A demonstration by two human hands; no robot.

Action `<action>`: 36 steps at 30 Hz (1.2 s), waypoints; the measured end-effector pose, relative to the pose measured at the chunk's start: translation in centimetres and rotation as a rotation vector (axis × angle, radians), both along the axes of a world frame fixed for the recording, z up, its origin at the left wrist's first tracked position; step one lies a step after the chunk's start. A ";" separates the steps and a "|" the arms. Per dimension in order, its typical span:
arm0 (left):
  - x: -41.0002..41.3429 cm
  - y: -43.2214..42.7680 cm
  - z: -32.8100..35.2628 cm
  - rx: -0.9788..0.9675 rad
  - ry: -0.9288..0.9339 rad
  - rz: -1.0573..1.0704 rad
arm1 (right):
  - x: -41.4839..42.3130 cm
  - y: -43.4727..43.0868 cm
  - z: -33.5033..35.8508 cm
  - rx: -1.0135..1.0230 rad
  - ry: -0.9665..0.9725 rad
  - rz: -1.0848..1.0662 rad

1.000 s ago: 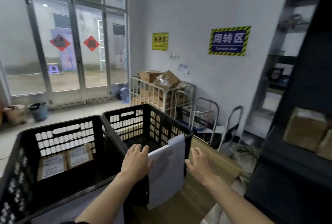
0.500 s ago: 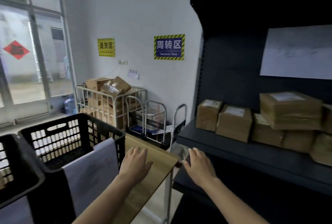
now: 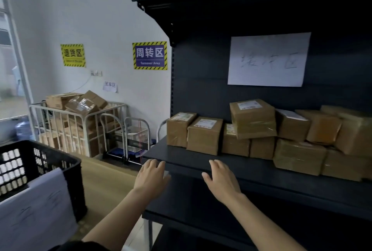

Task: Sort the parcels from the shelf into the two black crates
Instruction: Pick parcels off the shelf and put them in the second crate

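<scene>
Parcels are sitting in a stacked row on the dark shelf, just beyond the fingertips of both hands and running off to the right of the right hand. Left hand is hovering palm-down at the shelf's front left corner, fingers straight and loosely together, holding nothing; contact with the edge: cannot tell. Right hand is reaching palm-down over the front lip, fingers extended, thumb splaying toward the left hand, holding nothing. Nearest carton is lying ahead of the gap between the hands, apart from both. Black crate is standing well left of the left hand, a white sheet hanging over its near rim.
</scene>
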State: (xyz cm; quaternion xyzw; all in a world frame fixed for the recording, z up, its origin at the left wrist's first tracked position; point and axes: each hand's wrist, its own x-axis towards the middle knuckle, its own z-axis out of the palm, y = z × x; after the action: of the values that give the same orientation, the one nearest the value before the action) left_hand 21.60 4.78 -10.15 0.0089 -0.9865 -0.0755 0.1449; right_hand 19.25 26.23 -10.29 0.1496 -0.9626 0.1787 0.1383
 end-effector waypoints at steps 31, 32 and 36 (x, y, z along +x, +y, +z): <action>-23.1 -7.9 4.5 0.465 0.007 -0.090 | -19.2 -7.9 6.1 -0.077 0.068 -0.226; -23.9 -7.9 4.8 0.522 -0.009 -0.096 | -20.0 -8.2 6.3 -0.052 0.066 -0.239; -26.6 -7.6 5.6 0.668 -0.062 -0.147 | -22.5 -9.6 6.8 0.083 0.001 -0.285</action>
State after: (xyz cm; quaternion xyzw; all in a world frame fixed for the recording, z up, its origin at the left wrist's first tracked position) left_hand -4.97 -2.78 -4.51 -0.0131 -0.9092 -0.4045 0.0983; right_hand -3.20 16.62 -3.51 0.0169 -0.9805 0.1174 0.1565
